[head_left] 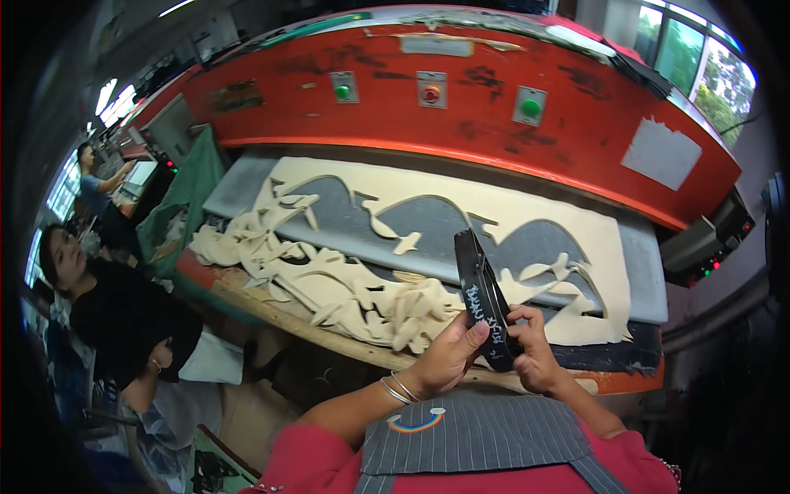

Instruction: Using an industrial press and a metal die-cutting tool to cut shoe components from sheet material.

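Note:
A black metal cutting die, a narrow curved band with white handwriting on its side, stands tilted up between my hands. My left hand is closed round its lower left side, thumb against the face. On the opposite side my right hand grips its lower right edge with bent fingers. Behind the die lies a cream sheet of soft material with large curved shapes cut out of it. Grey bed surface shows through the holes. Cream offcuts are heaped just left of my hands.
Across the back runs a red machine beam with green and red buttons. A wooden front ledge borders the bed. At the left a person in black stands close by; another person works farther back. A green cloth hangs beside the machine.

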Available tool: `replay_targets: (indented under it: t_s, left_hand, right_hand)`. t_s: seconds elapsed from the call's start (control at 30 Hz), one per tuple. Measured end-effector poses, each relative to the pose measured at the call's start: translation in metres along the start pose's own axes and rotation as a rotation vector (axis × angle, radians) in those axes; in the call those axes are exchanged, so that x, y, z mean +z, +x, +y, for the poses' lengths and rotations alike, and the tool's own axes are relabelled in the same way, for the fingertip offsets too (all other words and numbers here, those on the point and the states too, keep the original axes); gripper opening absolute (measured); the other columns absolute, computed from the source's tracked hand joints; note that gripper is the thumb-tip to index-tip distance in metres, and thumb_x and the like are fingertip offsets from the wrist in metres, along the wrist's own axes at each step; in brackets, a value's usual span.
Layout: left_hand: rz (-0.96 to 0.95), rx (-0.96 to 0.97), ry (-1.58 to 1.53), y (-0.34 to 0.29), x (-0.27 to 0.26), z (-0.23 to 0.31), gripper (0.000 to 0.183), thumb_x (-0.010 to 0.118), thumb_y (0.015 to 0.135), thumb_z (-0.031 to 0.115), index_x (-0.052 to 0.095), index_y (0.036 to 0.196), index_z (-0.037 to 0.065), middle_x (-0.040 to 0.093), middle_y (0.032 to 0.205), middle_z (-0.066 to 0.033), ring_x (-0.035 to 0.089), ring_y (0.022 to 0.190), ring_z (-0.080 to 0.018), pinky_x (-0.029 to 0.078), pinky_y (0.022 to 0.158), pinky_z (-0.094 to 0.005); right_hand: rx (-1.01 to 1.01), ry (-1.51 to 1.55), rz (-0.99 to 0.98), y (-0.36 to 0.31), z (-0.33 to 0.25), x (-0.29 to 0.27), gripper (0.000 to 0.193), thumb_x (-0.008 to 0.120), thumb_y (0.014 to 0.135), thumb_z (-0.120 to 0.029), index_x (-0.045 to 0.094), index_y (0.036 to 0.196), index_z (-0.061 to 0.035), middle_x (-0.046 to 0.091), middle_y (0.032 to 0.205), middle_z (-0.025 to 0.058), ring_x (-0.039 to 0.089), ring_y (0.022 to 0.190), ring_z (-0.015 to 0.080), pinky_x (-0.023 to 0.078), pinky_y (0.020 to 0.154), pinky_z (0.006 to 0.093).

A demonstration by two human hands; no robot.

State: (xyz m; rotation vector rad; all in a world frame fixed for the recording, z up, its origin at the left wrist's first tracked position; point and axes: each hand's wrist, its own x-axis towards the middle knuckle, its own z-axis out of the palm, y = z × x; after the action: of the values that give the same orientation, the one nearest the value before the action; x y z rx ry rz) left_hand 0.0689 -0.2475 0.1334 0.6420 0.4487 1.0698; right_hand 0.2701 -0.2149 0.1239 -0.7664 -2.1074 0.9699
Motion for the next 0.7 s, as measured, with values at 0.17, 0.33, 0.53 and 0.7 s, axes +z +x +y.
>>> replay_targets:
  t_s: [0.17, 0.33, 0.53, 0.7]
  left_hand:
    - [0.069, 0.026, 0.058, -0.064, -0.024, 0.022, 0.059, 0.059, 0.091, 0.022, 0.030, 0.137, 0.000, 0.047, 0.129, -0.0100, 0.047, 0.120, -0.0182, 0.037, 0.103, -0.0347]
    - [0.084, 0.141, 0.291, -0.115, -0.049, 0.049, 0.064, 0.063, 0.089, 0.021, 0.028, 0.139, 0.000, 0.046, 0.131, -0.0098, 0.047, 0.119, -0.0162, 0.036, 0.101, -0.0315]
    - [0.141, 0.140, 0.366, -0.158, -0.058, 0.077, 0.072, 0.070, 0.084, 0.011, 0.026, 0.141, 0.001, 0.048, 0.127, -0.0063, 0.047, 0.114, -0.0116, 0.039, 0.097, -0.0289]
    - [0.285, 0.389, 0.533, -0.161, -0.072, 0.100, 0.044, 0.072, 0.084, 0.028, 0.053, 0.111, -0.001, 0.061, 0.099, -0.0027, 0.056, 0.089, -0.0094, 0.046, 0.079, -0.0249]
  right_hand:
    - [0.351, 0.566, -0.243, 0.043, -0.025, 0.037, 0.100, 0.080, 0.071, -0.028, 0.015, 0.144, -0.0024, 0.032, 0.140, 0.0179, 0.040, 0.126, 0.0301, 0.031, 0.105, 0.0421]
    - [-0.081, 0.058, -0.510, 0.081, -0.038, 0.077, 0.110, 0.080, 0.070, -0.032, 0.009, 0.146, 0.0013, 0.028, 0.143, 0.0251, 0.031, 0.132, 0.0339, 0.027, 0.108, 0.0390]
    - [-0.179, 0.034, -0.286, 0.094, -0.053, 0.160, 0.122, 0.083, 0.063, -0.029, -0.004, 0.145, 0.0007, 0.021, 0.143, 0.0291, 0.030, 0.131, 0.0399, 0.026, 0.107, 0.0433]
    - [0.079, 0.155, -0.364, 0.124, -0.076, 0.182, 0.112, 0.081, 0.066, -0.026, 0.006, 0.144, 0.0022, 0.037, 0.134, 0.0205, 0.042, 0.124, 0.0248, 0.032, 0.104, 0.0362]
